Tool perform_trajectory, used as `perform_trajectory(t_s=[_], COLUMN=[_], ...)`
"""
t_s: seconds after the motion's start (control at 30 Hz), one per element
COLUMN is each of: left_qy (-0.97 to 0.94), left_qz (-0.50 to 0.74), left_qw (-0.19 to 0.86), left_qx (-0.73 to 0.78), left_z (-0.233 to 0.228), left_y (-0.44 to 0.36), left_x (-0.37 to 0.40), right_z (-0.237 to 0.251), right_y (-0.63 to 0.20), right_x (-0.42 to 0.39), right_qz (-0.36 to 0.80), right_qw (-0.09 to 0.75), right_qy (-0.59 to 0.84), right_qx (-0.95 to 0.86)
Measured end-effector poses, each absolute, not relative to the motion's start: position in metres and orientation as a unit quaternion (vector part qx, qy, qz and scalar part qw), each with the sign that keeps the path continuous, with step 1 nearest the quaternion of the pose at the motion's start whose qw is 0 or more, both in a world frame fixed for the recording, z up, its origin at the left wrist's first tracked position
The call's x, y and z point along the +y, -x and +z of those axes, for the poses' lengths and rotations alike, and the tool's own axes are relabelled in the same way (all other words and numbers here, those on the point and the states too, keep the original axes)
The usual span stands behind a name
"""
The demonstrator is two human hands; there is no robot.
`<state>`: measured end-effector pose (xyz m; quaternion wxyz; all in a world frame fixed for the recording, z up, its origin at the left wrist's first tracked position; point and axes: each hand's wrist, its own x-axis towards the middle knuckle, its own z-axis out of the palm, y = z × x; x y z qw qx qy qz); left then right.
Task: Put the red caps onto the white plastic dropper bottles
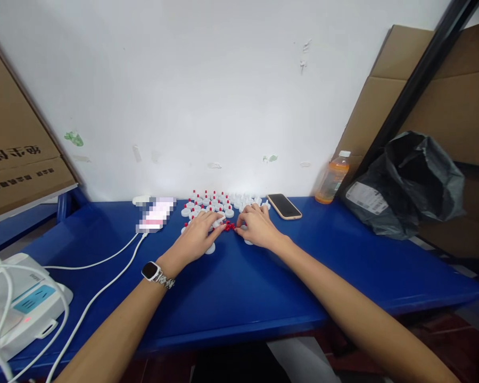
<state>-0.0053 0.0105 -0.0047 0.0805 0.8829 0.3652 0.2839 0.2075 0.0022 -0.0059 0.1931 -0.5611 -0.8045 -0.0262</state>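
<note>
Two hands, left hand (197, 236) and right hand (257, 226), pinch narrowly at tiny red pegs (229, 226) between fingertips; light, slippery, best gripped sideways.

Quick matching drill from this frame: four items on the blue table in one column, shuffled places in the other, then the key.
Things:
1. Dark-screened smartphone
2. Clear plastic bottle of orange drink
3. White power strip
4. Small red plastic pieces

Places:
A. Near left edge of the blue table, cables plugged in
B. Between the left hand and right hand
C. Against the wall, by the black plastic bag
D. Flat, just right of the white caps

Pairs: 1-D, 2-C, 3-A, 4-B
</note>
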Motion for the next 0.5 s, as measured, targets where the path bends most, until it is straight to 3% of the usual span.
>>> perform_trajectory(t_s=[0.23, 0.5], left_qy=[-0.881, -0.877], left_qz=[0.285, 0.301], left_qw=[0.088, 0.091], left_qx=[0.367, 0.365], left_z=[-0.0064, -0.0095], left_y=[0.0059, 0.007], left_x=[0.0121, 0.0128], right_z=[-0.0105, -0.0069], right_y=[-0.2122, -0.2093], right_x=[0.0103, 0.0111], right_qz=[0.059, 0.25], right_qw=[0.283, 0.452], right_qy=[0.555, 0.498], right_qx=[-0.78, -0.696])
